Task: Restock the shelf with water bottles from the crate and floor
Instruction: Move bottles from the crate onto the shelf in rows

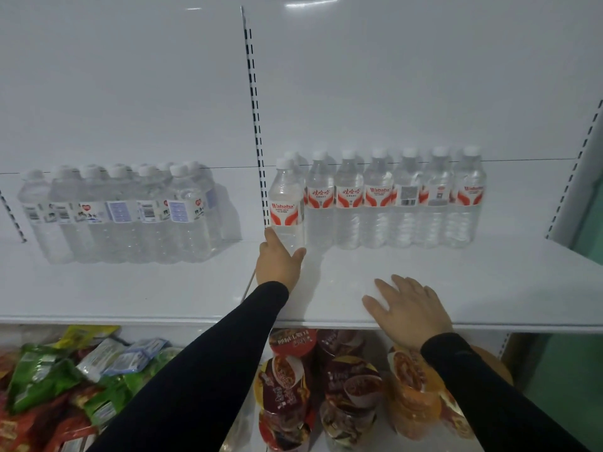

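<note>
at the frame's centre the left hand [278, 262] curls round the base of a red-labelled water bottle [286, 207] standing on the white shelf [489, 288], at the left end of the row of matching bottles [394, 197]. the right hand [409, 309] lies flat and empty, fingers spread, at the shelf's front edge lower right. gripped so low, the bottle could tip against its neighbour and topple the row if pushed back carelessly.

One bottle [286, 203] stands on the shelf [489, 288], front-left of the bottle row [394, 197]; wrapped pack [120, 213] further left.
</note>
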Available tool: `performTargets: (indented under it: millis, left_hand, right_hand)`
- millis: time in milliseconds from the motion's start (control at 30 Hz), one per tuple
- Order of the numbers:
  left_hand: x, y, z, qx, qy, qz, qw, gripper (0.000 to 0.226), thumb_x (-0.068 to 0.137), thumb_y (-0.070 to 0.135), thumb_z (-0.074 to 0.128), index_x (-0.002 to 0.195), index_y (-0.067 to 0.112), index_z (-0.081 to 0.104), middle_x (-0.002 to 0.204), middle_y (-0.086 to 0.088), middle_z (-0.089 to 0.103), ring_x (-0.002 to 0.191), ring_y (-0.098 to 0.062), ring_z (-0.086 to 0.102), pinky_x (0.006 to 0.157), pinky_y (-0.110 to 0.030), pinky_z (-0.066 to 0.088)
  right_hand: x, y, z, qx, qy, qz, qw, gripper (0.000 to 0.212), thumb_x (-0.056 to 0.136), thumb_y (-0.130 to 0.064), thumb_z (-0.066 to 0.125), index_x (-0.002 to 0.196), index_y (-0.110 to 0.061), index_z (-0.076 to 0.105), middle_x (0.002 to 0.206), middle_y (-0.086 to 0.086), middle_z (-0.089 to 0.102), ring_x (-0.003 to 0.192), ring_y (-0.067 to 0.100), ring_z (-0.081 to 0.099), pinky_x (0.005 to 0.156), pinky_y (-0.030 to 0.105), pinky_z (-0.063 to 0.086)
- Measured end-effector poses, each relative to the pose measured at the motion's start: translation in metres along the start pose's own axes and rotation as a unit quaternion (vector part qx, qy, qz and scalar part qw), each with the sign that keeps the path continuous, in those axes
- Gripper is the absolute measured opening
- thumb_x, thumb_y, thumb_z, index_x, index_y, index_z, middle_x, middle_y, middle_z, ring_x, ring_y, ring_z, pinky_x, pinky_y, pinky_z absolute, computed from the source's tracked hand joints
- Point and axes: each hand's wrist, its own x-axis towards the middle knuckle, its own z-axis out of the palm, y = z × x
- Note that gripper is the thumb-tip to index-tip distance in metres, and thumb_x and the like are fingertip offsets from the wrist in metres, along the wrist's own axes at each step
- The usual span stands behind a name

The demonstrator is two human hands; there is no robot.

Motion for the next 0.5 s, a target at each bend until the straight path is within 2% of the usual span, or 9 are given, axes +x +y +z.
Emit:
performTargets:
  millis: [500]
  left_hand:
    - [0.032, 0.003, 0.025, 0.009, -0.004, -0.028, 1.0, 0.075, 0.088, 0.034, 0.069, 0.143, 0.01, 0.024, 0.128, -0.02, 0.055, 0.11, -0.036, 0.06, 0.087, -0.037, 0.05]
  right_hand:
    - [-0.004, -0.002, -0.005, 0.01, 0.01, 0.004, 1.0, 0.065, 0.098, -0.064, 0.019, 0.155, -0.033, 0.024, 0.164, 0.001, 0.019, 0.149, 0.021, 0.016, 0.121, 0.04, 0.011]
